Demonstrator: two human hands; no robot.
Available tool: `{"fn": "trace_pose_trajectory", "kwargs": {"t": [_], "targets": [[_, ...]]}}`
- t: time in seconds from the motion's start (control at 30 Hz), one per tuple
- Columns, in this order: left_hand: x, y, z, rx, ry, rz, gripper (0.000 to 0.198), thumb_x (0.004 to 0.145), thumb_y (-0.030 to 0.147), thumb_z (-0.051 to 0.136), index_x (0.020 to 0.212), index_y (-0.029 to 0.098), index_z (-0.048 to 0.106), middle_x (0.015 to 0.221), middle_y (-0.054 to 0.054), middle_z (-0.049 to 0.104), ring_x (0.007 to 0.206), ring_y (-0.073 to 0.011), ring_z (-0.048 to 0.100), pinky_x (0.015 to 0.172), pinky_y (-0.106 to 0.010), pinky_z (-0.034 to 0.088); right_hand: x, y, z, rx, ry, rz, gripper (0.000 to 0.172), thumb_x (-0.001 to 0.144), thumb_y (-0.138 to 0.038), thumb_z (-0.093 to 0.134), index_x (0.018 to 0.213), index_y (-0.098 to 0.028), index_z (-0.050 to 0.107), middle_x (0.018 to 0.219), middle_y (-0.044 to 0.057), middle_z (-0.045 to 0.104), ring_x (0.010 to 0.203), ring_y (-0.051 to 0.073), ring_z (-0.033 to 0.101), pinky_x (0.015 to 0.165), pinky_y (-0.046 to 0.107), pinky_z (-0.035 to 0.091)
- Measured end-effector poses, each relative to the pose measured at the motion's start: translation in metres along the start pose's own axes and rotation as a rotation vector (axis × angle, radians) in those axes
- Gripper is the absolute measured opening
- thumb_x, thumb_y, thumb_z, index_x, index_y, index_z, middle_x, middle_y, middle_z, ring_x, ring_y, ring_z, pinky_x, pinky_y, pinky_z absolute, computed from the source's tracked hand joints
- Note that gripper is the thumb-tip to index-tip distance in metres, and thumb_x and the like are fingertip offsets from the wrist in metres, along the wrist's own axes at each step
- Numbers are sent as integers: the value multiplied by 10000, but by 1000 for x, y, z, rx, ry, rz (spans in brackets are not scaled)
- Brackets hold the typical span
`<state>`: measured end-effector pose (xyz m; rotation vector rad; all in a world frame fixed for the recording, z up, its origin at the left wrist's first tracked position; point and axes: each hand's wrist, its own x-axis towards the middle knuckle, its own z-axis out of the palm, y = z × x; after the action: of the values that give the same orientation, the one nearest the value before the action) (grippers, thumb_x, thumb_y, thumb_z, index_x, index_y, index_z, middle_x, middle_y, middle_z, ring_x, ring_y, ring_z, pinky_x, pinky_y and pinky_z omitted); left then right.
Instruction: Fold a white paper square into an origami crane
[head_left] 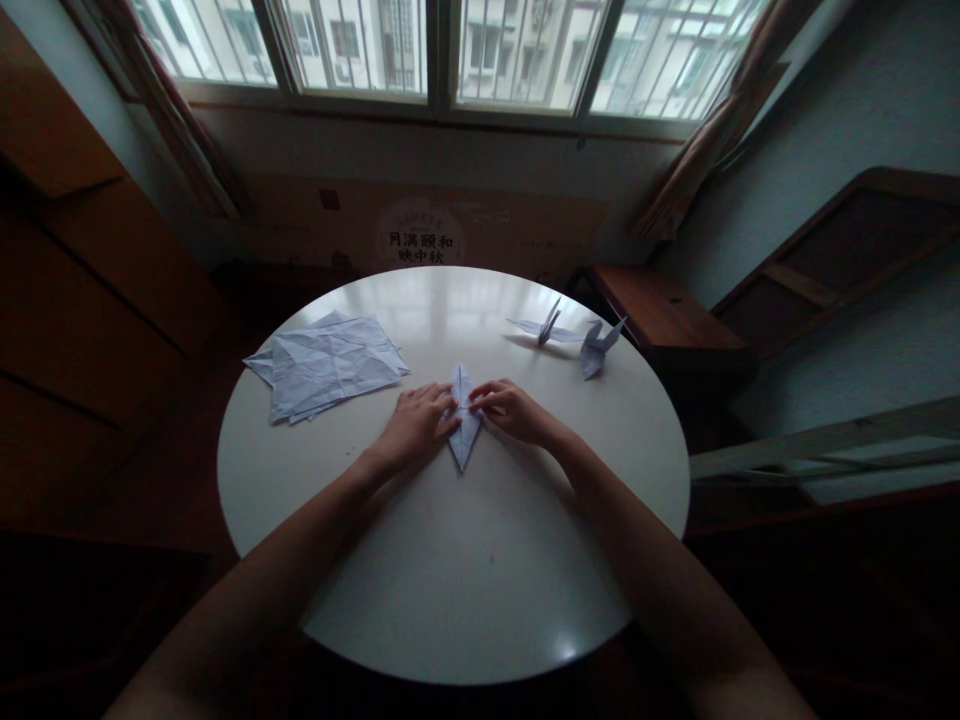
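So what's going on with that paper (467, 428)?

> It's on the white round tabletop (420, 600), a touch toward 12 o'clock from the middle. Long narrow diamond, one tip pointing at 12, the other at 6, with a line down its upper half. Looks like it's lying flat.

And the hands?

> Both on it. The left hand (418, 425) comes in from 9 o'clock, half open, fingers together at the paper's edge and thumb set apart on top. Can't tell if that's a grip or just pressing. The right hand (508, 408) is at 3 o'clock, fingers curled, fingertips and thumb nearly meeting at the other edge, so I'd call that a pinch on the paper.

Okay, what about the stuff around it?

> There's a stack (334, 368) of creased sheets between 10 and 11 o'clock, edges not lined up, near the left hand but apart from it. Then one paper crane (546, 330) around 1 with its wings out, and a second crane (595, 355) closer to 2, right beside it.

Past the edge?

> Printed cardboard (555, 215) at 12, under a barred window (517, 55). Wooden bench (664, 305) out at 2 o'clock.
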<state>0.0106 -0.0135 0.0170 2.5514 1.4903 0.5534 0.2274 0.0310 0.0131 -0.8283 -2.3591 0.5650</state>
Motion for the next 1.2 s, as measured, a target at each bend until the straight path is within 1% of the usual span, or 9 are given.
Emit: {"fn": "trace_pose_trajectory", "kwargs": {"t": [0.17,0.33,0.53,0.67,0.8,0.9,1.0,1.1,1.2], "targets": [[0,1,-1,-42,2,-56,251,897,305,595,1123,227,670,1341,-99,577,1254,-273,504,1046,-459,375,-3,3,-5,-44,-37,-12,265,783,-81,664,964,-245,766,1079,78,698,981,213,626,929,402,462],[3,-1,-3,-75,-41,-66,269,911,249,541,1124,278,702,1254,-51,633,1194,-244,542,1032,-424,396,-3,2,-6,-26,-68,-33,273,753,-117,715,1000,-226,757,1028,87,700,962,218,638,936,410,452],[1,2,-6,-56,-48,-123,291,891,317,552,1142,286,697,1290,-49,606,1237,-268,495,1069,-459,366,-2,-1,-5,3,-83,-60,228,746,-129,727,960,-198,765,981,95,691,927,213,630,879,372,468],[-1,-2,-2,-18,5,-56,293,885,279,579,1157,295,687,1305,-76,570,1207,-297,484,1014,-498,400,-2,-4,-5,20,-96,-55,165,776,-188,723,932,-197,774,926,92,681,871,195,614,832,345,475],[2,-6,0,-128,23,90,234,880,194,581,1049,273,722,1138,-65,656,1066,-227,577,946,-390,449,-4,-11,-6,-60,-100,-33,173,766,-189,742,922,-258,773,995,66,683,958,212,593,929,409,424],[3,-2,-3,-176,-3,141,218,881,148,560,972,241,734,1068,-51,711,985,-199,638,943,-365,441,-4,-13,-8,-62,-103,-9,185,768,-179,744,928,-270,766,1036,54,687,1015,219,594,969,427,393],[0,2,-8,-127,8,132,141,864,230,618,956,237,724,1110,-39,720,1092,-240,628,1031,-440,368,-4,-13,-8,-44,-108,-17,141,773,-221,750,911,-244,764,1005,62,695,980,210,613,936,400,421],[-2,3,-11,-79,9,127,212,798,391,710,957,252,721,1198,-30,694,1310,-313,472,1098,-539,262,-3,-12,-8,-24,-107,-53,147,778,-262,751,918,-221,762,983,78,696,942,204,623,892,376,460],[-2,0,-10,-56,-6,116,171,839,369,675,950,254,736,1234,-32,677,1312,-304,467,1086,-524,299,-2,-10,-6,-10,-97,-78,186,787,-244,741,969,-209,754,980,91,694,938,204,626,873,366,481]]}}
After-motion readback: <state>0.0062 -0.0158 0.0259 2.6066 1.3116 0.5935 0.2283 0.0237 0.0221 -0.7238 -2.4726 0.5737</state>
